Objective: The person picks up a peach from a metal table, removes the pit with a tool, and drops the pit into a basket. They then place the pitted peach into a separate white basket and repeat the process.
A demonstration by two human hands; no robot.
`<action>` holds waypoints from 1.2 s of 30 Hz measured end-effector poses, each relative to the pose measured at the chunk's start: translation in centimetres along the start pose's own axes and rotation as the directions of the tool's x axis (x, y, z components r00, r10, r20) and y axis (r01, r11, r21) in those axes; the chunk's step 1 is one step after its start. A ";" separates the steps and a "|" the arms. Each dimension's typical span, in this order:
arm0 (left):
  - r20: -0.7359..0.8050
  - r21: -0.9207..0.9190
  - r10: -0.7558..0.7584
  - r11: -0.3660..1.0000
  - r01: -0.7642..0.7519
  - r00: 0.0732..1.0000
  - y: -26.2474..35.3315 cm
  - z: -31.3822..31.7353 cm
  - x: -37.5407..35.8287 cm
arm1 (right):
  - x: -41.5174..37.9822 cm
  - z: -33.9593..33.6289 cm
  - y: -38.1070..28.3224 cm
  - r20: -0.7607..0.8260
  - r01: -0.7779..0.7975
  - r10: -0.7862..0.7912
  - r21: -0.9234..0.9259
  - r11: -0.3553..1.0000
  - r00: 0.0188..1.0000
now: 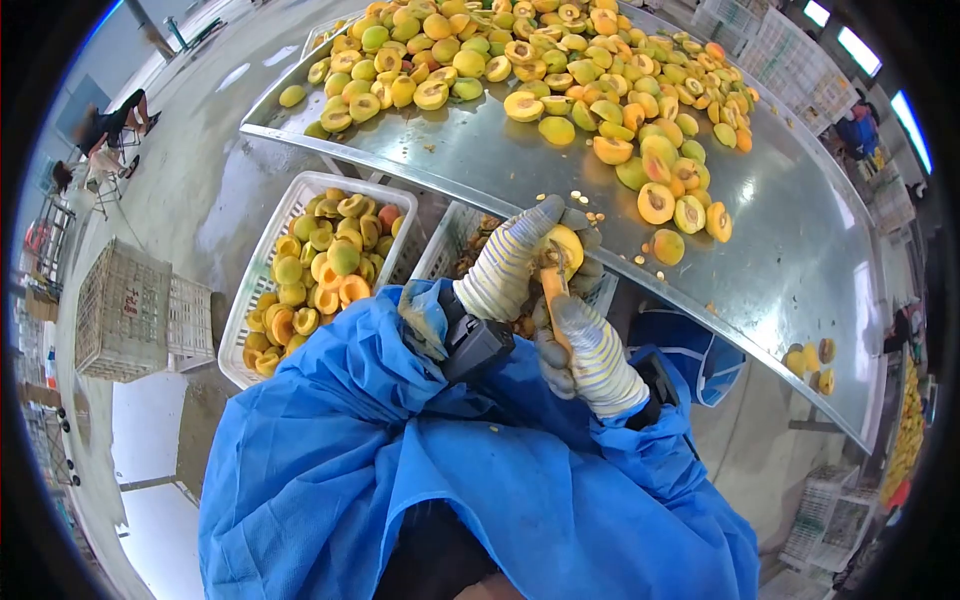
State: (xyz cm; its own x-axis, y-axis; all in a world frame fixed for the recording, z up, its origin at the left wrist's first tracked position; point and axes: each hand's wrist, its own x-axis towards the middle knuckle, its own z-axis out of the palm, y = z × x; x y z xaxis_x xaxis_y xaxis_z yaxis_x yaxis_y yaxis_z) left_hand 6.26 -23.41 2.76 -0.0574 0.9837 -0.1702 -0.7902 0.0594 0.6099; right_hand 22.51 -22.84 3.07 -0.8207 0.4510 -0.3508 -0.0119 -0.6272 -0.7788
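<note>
My left hand (pixel 507 258), in a striped glove with grey coated fingers, is closed around a yellow peach half (pixel 566 246) near the front edge of the steel table. In my right hand (pixel 592 352), gloved alike, is a pitting tool with an orange-brown handle (pixel 553 290). Its metal tip meets the cut face of the peach half; the fingers partly hide the contact. Many halved peaches (pixel 600 95) lie piled on the table, some with pits in them. Below my hands is a crate of peach pits (pixel 466 245), largely covered by my arms.
A white crate (pixel 232 330) of pitted halves stands to the left, below the steel table (pixel 400 140). Stacked crates (pixel 125 310) are further left. A blue container (pixel 690 345) sits under the table at right. Two people (pixel 110 125) sit at far left.
</note>
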 end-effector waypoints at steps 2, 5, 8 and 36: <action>-0.032 -0.042 -0.012 0.999 0.011 0.999 -0.3 -0.3 0.3 | 1.3 -0.4 1.9 -0.067 0.203 -0.224 -0.231 0.952 0.972; -0.025 -0.094 -0.044 0.995 0.042 0.999 -0.4 -0.6 0.4 | 2.6 -1.0 3.4 -0.071 0.348 -0.415 -0.426 0.835 0.907; -0.028 -0.098 -0.048 0.994 0.045 0.998 0.1 -0.5 0.1 | 0.7 0.2 0.4 -0.022 0.055 -0.057 -0.109 0.993 0.998; -0.086 0.924 0.542 -0.270 0.270 0.836 13.7 -12.3 -7.3 | -0.1 -2.4 -1.5 -0.079 -0.111 -0.270 -0.988 -0.106 0.960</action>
State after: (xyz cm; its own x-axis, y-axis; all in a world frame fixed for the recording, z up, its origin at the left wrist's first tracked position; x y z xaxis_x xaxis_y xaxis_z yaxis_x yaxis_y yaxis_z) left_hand -11.64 -31.84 2.88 -0.5285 0.8402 0.1217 0.7618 0.4061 0.5047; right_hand 24.00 -20.40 3.06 -0.7394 0.6522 -0.1671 0.6567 0.6441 -0.3923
